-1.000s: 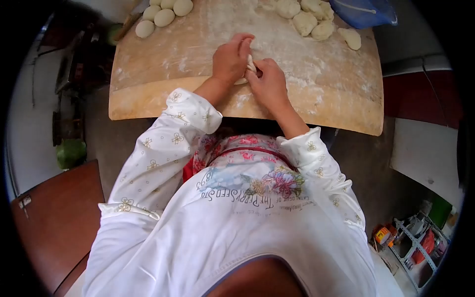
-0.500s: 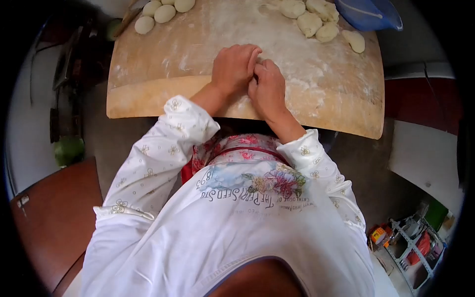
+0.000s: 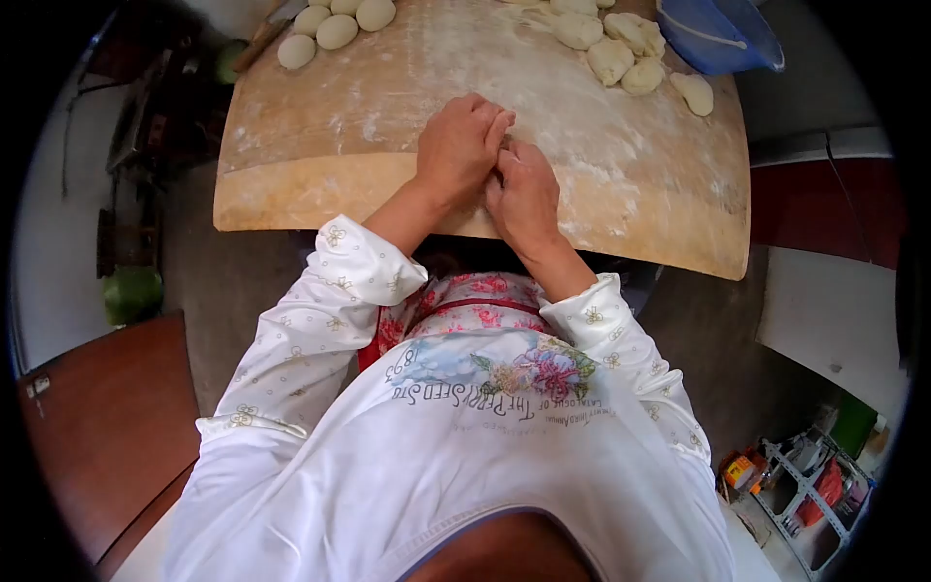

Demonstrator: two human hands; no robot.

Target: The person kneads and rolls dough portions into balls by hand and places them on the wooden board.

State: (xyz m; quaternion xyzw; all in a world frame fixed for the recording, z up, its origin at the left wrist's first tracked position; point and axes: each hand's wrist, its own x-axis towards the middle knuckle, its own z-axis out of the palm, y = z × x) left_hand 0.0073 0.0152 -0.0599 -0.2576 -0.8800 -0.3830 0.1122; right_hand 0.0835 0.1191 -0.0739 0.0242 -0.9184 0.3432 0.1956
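Note:
My left hand (image 3: 461, 144) and my right hand (image 3: 525, 189) meet at the middle of a floured wooden board (image 3: 320, 116), near its front edge. Both have their fingers curled and pressed together around dough, which is now hidden between them. Smooth round dough balls (image 3: 337, 32) lie in a group at the board's far left. Rougher dough lumps (image 3: 610, 61) are clustered at the far right, with one longer dough piece (image 3: 692, 94) a little apart from them.
A blue basin (image 3: 718, 37) sits at the board's far right corner. A wooden stick (image 3: 260, 44) lies by the far left corner. On the floor are a metal rack (image 3: 810, 495) at lower right and a green round object (image 3: 133, 295) at left. A brown panel (image 3: 112, 417) stands at lower left.
My hands have closed together over the dough strip that showed between them a second ago. They sit slightly lower in the view, and the camera has shifted a little.

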